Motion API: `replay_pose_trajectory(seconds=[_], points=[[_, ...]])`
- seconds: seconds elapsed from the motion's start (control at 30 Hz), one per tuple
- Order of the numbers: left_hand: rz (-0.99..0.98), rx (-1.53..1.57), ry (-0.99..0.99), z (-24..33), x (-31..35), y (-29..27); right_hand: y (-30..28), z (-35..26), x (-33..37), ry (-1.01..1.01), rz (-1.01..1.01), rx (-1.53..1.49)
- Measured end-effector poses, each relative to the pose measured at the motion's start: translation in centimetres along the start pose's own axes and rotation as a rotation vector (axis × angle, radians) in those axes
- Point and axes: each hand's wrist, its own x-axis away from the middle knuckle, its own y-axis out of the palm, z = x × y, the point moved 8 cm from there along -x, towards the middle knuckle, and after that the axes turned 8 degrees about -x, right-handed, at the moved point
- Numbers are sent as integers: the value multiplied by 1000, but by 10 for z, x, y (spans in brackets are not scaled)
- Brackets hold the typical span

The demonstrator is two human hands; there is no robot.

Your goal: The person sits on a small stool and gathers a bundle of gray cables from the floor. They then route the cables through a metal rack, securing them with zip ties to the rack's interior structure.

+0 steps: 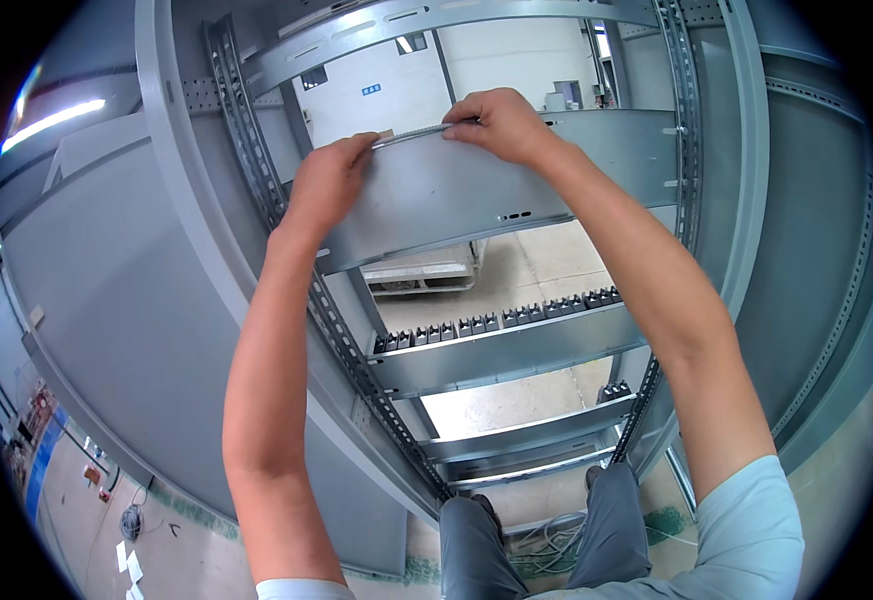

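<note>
Hands (505,125) w/ thin gry strip (415,133)

A strip light (54,126) is glowing at upper left; a white wall (507,62) is bearing a blue sign (372,90); pale floor (547,252) is stretching below.

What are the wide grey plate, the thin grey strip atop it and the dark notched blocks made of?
Wide grey plate: probably sheet metal, satin finish; silvery sheen, punched slots. Thin grey strip: ridged, perhaps plastic or rubber trim; too small to tell. Dark notched blocks: likely moulded plastic, matt; repeated dark shapes.
</note>
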Motion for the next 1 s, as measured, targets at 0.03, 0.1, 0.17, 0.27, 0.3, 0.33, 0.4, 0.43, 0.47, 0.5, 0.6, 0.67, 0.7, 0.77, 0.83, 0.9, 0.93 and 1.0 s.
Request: replay_pose_trajectory(seconds=[0.03, 0.1, 0.17, 0.27, 0.3, 0.33, 0.4, 0.43, 0.47, 0.5, 0.6, 0.67, 0.7, 0.77, 0.83, 0.9, 0.93, 1.0], points=[[30, -9, -11, -4, 4, -8, 1, 0, 0, -16, 3, 17], [14, -129, -45, -11, 9, -15, 2, -3, 2, -46, 10, 54], [37, -225, -47, -15, 13, -19, 6, -8, 1, -85, 29, 62], [127, -356, 23, -19, 21, -13, 15, -20, 1, -153, 78, 104], [157, -415, 62, -20, 22, -8, 17, -23, 2, -176, 96, 127], [186, -474, 102, -20, 24, -4, 17, -23, 2, -177, 100, 121], [253, -508, 63, -24, 30, 2, 16, -23, 3, -178, 107, 109], [286, -524, 44, -25, 31, 5, 17, -23, 4, -182, 114, 107], [295, -484, 41, -20, 29, 9, 16, -20, 4, -189, 119, 115], [302, -448, 36, -14, 28, 14, 16, -20, 4, -198, 123, 116], [366, -321, 35, 6, 22, 27, 16, -23, 4, -173, 131, 116], [389, -222, 63, 12, 13, 29, 15, -25, 1, -129, 125, 86], [380, -166, 90, 15, 8, 29, 15, -25, 1, -102, 121, 72], [353, -103, 111, 17, 5, 27, 16, -27, 4, -102, 121, 74], [316, -88, 99, 17, 4, 26, 15, -26, 4, -108, 111, 60], [358, -88, 145, 28, 4, 16, 11, -21, 4, -111, 99, 32], [379, -87, 168, 33, 4, 11, 9, -19, 3, -122, 89, 27], [281, -90, 126, 30, -4, 16, 8, -17, 3, -135, 63, 17]])
